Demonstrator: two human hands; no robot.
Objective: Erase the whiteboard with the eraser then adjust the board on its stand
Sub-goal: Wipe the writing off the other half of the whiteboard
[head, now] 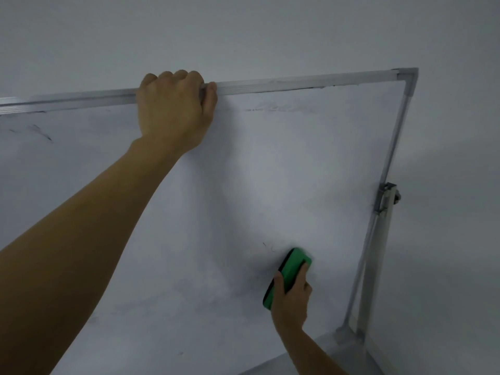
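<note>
The eraser (pixel 288 277) is a green block with a dark felt strip along its left edge; it lies pressed flat against the lower right part of the whiteboard (pixel 243 198), with its long axis tilted up to the right. The right hand (pixel 290 299) grips the eraser from below, the thumb on the left side of the block and the fingers (pixel 303 272) wrapped over its green back, clenched on it. A short dark pen mark (pixel 267 246) remains just above and to the left of the eraser. The whiteboard surface is mostly wiped, showing grey smears; faint dark streaks (pixel 40 132) persist near the upper left, and a smudged line (pixel 278 108) runs just under the top edge to the right of centre. The left hand (pixel 173 112) grasps the aluminium top rail (pixel 297 85) of the frame, with its fingers curled over the rail and the thumb pressed against the front of it; the bare left forearm (pixel 81 226) crosses the left half of the board and hides part of the surface. At the right side, the frame's vertical rail (pixel 392 147) meets a grey pivot bracket (pixel 384 197), which joins the board to the upright post of the stand (pixel 374 266). A plain grey wall (pixel 243 31) stands behind the board.
</note>
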